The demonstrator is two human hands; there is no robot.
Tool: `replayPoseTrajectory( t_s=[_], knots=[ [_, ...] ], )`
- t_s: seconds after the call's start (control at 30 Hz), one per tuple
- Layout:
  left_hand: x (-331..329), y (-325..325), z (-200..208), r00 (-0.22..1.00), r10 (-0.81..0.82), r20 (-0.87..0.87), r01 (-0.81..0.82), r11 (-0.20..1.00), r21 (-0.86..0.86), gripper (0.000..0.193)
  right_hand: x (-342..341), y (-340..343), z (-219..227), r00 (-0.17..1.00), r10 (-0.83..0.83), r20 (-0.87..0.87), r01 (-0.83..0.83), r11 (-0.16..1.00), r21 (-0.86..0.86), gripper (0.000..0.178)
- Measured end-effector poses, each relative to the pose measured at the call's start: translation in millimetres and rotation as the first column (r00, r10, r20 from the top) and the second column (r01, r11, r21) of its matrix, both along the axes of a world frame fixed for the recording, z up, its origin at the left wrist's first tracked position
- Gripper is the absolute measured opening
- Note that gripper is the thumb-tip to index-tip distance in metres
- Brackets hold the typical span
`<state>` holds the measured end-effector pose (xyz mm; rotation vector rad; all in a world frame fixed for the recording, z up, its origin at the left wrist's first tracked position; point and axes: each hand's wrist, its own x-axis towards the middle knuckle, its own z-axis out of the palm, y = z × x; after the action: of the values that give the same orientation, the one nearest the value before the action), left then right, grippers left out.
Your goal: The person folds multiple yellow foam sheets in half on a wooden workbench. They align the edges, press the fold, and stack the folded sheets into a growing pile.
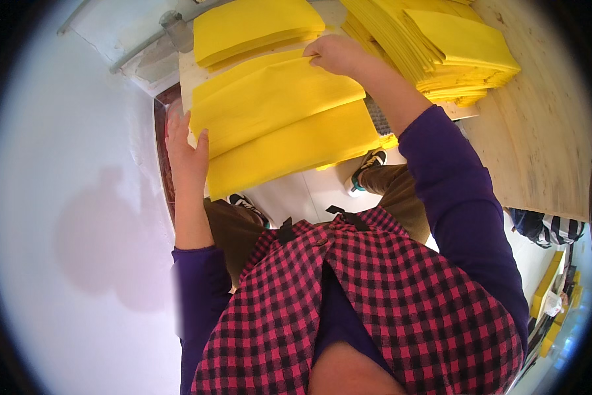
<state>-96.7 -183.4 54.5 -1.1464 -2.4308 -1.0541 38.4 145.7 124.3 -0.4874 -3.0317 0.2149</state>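
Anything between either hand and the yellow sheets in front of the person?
Nothing visible. The left hand already rests against the left edge of the yellow sheet stack, and the right hand touches the stack's top sheet at its far edge. Both are in contact, no gap.

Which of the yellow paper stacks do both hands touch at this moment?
The front stack, nearest the person. The left hand holds its left edge and the right hand its top sheet. The rear stack and the right-hand pile lie untouched.
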Motion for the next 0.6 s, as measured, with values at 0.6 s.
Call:
replayPoseTrajectory(
  t_s=[0.6],
  knots=[
    [-70,24,20,0.967,-0.067,0.247,0.123,0.968,-0.220,0.052,18,-2,0,0.941,0.081,-0.328,-0.052,0.994,0.097,0.021]
  ],
)
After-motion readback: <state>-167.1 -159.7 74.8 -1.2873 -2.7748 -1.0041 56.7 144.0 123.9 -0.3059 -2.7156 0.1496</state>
